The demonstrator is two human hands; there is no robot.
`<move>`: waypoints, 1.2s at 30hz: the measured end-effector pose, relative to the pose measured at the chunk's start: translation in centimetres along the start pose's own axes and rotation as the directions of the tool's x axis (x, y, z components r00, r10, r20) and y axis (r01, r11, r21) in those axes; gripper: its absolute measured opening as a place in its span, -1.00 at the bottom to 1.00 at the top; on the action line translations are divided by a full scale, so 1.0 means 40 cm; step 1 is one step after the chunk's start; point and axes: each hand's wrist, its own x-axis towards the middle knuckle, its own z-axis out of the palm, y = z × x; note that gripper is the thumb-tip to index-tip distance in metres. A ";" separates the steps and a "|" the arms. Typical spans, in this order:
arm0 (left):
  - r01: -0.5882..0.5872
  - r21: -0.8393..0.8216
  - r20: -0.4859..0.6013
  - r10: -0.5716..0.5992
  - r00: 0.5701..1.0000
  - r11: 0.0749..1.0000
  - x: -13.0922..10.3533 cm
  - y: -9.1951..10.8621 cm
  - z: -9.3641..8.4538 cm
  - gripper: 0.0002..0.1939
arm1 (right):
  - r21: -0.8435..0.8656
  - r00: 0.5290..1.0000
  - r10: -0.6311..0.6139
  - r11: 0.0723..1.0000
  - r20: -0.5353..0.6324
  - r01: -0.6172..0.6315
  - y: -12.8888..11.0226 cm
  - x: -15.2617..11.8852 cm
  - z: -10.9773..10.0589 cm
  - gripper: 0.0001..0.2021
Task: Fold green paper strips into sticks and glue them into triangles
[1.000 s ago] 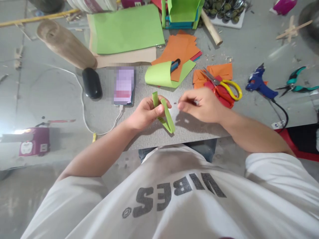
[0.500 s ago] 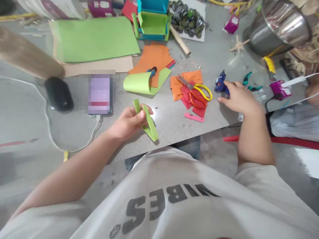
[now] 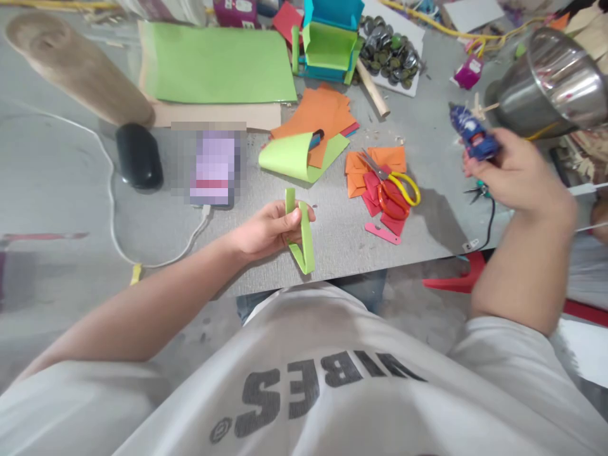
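Landmark: the yellow-handled scissors (image 3: 392,183), lying on red and orange paper scraps on the grey table (image 3: 332,240).

Our left hand (image 3: 266,231) sits left of the scissors and nearer our body. It's closed in a pinch on a folded green paper strip (image 3: 301,234), thumb on top, fingers curled under. The strip is bent into a narrow V: one leg sticks up past the thumb, the fold hangs down by the table's near edge. Its long axis runs roughly away-to-toward us, tilted a little.

Our right hand (image 3: 515,174) is well right of the scissors, lifted off the table. It's wrapped around the blue glue gun (image 3: 470,133), fingers closed on the body, one end of the gun sticking out up and left of the fist. The black cord (image 3: 489,221) drops below the hand toward the table edge.

Key relation: the strip lies well left of the gun and nearer our body, with the scissors about midway between. The hands are well apart.

Containers, all beyond the scissors:
- a teal and green paper box (image 3: 330,44), open, nothing visible inside
- a white tray (image 3: 413,82) beside it, holding dark bottle caps (image 3: 387,54)
- a steel bowl (image 3: 551,82) far right, tipped; contents can't be seen
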 end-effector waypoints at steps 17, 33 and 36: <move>0.083 -0.172 0.092 -0.067 0.993 0.982 -0.017 -0.006 0.047 -0.36 | 0.612 0.819 -0.574 0.651 0.009 0.450 -0.399 -0.034 0.331 -0.31; 0.070 -0.192 0.094 -0.052 0.994 0.979 -0.014 -0.001 0.062 -0.37 | 0.551 0.803 -0.593 0.652 -0.056 0.520 -0.412 -0.050 0.346 -0.32; 0.073 -0.177 0.086 -0.058 0.995 0.981 -0.013 -0.002 0.061 -0.35 | 0.535 0.810 -0.583 0.664 -0.069 0.523 -0.409 -0.049 0.351 -0.31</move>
